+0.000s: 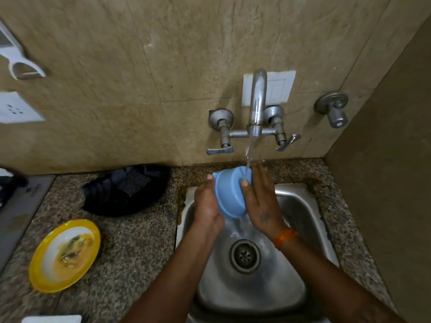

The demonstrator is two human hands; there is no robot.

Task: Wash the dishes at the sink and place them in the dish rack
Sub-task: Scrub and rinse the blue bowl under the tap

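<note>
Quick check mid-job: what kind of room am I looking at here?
Most likely a small home kitchen: a steel sink set in a speckled stone counter, a wall tap running onto a blue bowl, and a dirty yellow plate waiting.

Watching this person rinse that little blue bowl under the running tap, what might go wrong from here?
The blue bowl is wet and only pressed between the left hand and the right hand, so it might slip into the sink. Water from the tap strikes the tilted bowl and could splash onto the counter. The yellow plate, still smeared with food, sits near the counter's front edge and could get knocked.
</note>
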